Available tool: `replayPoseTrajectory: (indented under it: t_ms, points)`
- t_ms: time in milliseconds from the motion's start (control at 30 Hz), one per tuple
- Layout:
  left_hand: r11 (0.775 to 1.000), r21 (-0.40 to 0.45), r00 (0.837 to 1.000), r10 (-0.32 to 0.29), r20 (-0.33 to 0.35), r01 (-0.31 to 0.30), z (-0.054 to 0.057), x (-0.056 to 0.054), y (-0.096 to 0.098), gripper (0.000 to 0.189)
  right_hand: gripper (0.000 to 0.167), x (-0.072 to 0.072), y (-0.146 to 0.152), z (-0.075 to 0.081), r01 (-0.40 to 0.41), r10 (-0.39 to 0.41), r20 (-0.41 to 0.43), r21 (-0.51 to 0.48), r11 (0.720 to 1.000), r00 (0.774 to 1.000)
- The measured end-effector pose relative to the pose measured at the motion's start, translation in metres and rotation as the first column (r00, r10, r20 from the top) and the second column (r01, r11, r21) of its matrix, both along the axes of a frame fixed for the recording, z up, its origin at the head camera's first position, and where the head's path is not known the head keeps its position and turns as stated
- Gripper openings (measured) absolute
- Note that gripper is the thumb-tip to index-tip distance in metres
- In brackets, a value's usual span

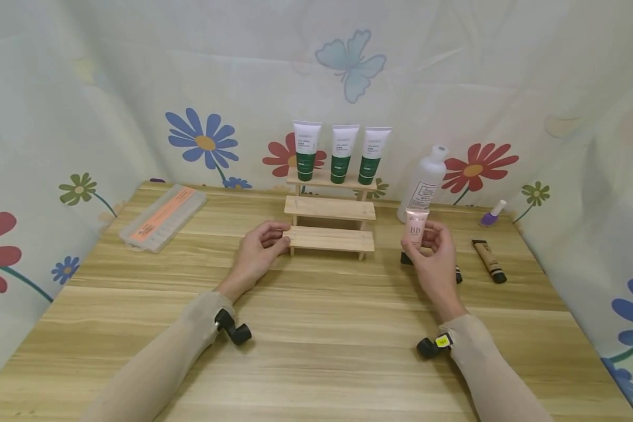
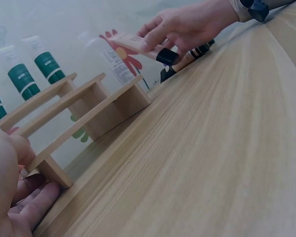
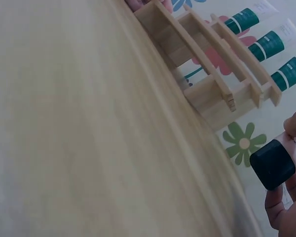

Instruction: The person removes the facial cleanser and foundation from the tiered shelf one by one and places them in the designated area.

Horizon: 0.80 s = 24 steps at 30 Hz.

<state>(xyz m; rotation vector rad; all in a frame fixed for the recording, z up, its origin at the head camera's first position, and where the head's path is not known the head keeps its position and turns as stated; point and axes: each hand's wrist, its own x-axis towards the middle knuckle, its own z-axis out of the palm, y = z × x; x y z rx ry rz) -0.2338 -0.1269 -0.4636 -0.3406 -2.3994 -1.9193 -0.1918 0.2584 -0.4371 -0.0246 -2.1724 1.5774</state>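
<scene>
Held between the thumb and fingers of my right hand [image 1: 436,261] is a pink BB cream tube [image 1: 415,225], its black cap [image 3: 272,164] pointing down. The tube is raised off the table, in front of a white bottle [image 1: 426,179]. My left hand [image 1: 257,251] grips the left end of the lowest step of a three-tier wooden stand [image 1: 329,239]; in the left wrist view its fingers [image 2: 42,202] lie by the stand's leg. Three green-and-white tubes stand in a row on the top tier, among them the middle tube [image 1: 343,153]. The two lower tiers are bare.
Behind my right hand lies a partly hidden tube [image 1: 458,274] with a black cap. Farther right are a tan tube [image 1: 489,261] and a purple nail polish bottle [image 1: 492,214]. A clear plastic case [image 1: 163,218] lies at the back left. A flowered cloth [image 1: 253,76] hangs behind the table.
</scene>
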Motion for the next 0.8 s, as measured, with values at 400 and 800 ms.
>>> replayPoseTrajectory:
  t_ms: [400,800]
  points:
    - [1.000,0.015,1.000,-0.007,0.003,0.007,0.000,0.000,0.000,0.028,0.061,-0.001,0.003,-0.015,-0.019,0.019,0.055,-0.002,1.000,0.998]
    - [1.000,0.018,1.000,0.001,-0.001,-0.001,-0.001,0.000,0.000,0.028,0.056,-0.001,0.004,-0.020,0.030,-0.045,0.117,0.128,0.991,0.992]
